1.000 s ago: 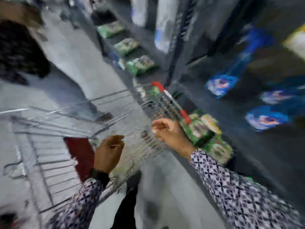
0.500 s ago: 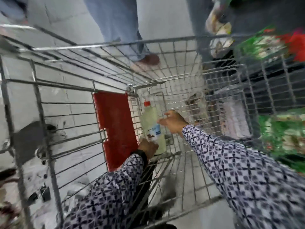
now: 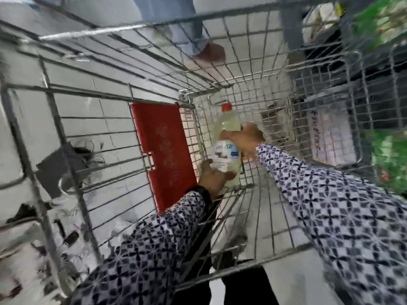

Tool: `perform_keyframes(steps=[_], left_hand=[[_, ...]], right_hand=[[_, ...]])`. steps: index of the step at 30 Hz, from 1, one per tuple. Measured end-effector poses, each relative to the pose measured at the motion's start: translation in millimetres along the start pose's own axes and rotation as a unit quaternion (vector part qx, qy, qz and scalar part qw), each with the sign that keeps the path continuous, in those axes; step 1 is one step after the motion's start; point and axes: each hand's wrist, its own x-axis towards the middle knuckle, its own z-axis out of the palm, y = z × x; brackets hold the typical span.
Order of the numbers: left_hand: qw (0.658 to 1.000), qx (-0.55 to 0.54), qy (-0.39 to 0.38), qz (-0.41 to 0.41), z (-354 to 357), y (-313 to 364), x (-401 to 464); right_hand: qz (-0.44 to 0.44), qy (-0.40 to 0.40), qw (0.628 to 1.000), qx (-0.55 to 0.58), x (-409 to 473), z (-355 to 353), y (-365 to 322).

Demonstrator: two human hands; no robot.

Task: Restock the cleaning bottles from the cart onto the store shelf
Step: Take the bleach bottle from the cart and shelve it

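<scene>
A clear bottle (image 3: 226, 130) of pale yellow liquid with a red cap and a white-blue label stands inside the wire cart (image 3: 220, 89), near its bottom. My left hand (image 3: 212, 178) grips the bottle's base from the left. My right hand (image 3: 246, 138) wraps around its middle from the right. Both arms reach down into the cart in patterned sleeves. The store shelf (image 3: 374, 69) shows dimly at the right, behind the cart's mesh.
A red plastic flap (image 3: 163, 150) hangs on the cart's left wall. Another person's leg in jeans and a brown shoe (image 3: 211, 52) stands on the tiled floor beyond the cart. Green packets (image 3: 387, 159) lie at the right by the dark shelf.
My view swung from the aisle down into the cart. Both hands went from the cart's rim into the basket, and my right hand closed around the bottle, which now sits slightly higher.
</scene>
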Motion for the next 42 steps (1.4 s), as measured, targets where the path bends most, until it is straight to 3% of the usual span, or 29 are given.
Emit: perform_keyframes(steps=[4,8,13,17,23,27,31,35,42], left_hand=[[0.988,0.053,-0.108,0.094,2,39,-54],[0.965,0.107,-0.158,0.178,14,71,-136],[0.903,0.18,-0.216,0.325,60,88,-258],[0.832,0.208,-0.288,0.426,99,72,-361],[0.681,0.254,-0.365,0.582,155,31,-505],[0.626,0.224,-0.443,0.602,175,0,-586],[0.576,0.22,-0.494,0.613,181,-26,-646],[0.543,0.236,-0.506,0.627,177,-47,-679],[0.541,0.225,-0.489,0.646,163,-69,-704]], right_hand=[[-0.035,0.025,0.992,0.121,-62,-56,-11],[-0.119,0.064,0.963,0.235,-178,-115,-24],[-0.224,0.155,0.9,0.341,-327,-180,-9],[-0.279,0.29,0.832,0.381,-465,-221,32],[-0.349,0.451,0.735,0.368,-651,-235,114],[-0.384,0.55,0.657,0.344,-752,-230,142],[-0.409,0.606,0.607,0.311,-832,-216,169],[-0.44,0.607,0.59,0.3,-881,-191,190],[-0.451,0.611,0.583,0.291,-910,-168,203]])
